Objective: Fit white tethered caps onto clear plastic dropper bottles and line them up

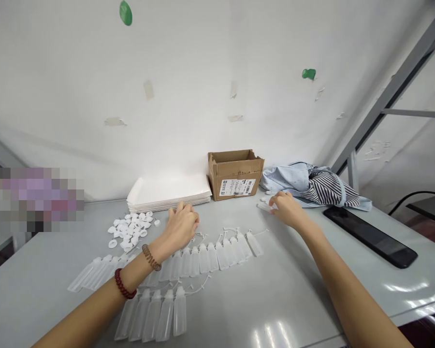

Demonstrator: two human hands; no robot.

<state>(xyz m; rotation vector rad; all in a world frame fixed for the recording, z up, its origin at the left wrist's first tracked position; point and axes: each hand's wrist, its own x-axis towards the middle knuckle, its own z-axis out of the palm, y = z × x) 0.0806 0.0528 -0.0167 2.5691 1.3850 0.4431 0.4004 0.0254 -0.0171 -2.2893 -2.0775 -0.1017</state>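
My left hand [183, 224] hovers over the table between the pile of white caps [130, 228] and the middle row of clear plastic tubes [206, 258]; its fingers are curled, and what they hold, if anything, is hidden. Out to the right, my right hand [285, 208] has its fingertips on a small group of clear pieces [265, 205] lying beside the cardboard box. A front row of tubes [159, 314] lies below my left forearm. Another group of tubes [94, 273] lies left of that forearm. Thin white stems stick out from several tube tops.
A stack of white sheets [170, 191] and an open cardboard box [236, 176] stand against the wall. Blue and striped cloth [311, 183] lies behind a black phone-like device [371, 237] at the right. A blurred patch covers the far left. The grey table [239, 309] reaches forward.
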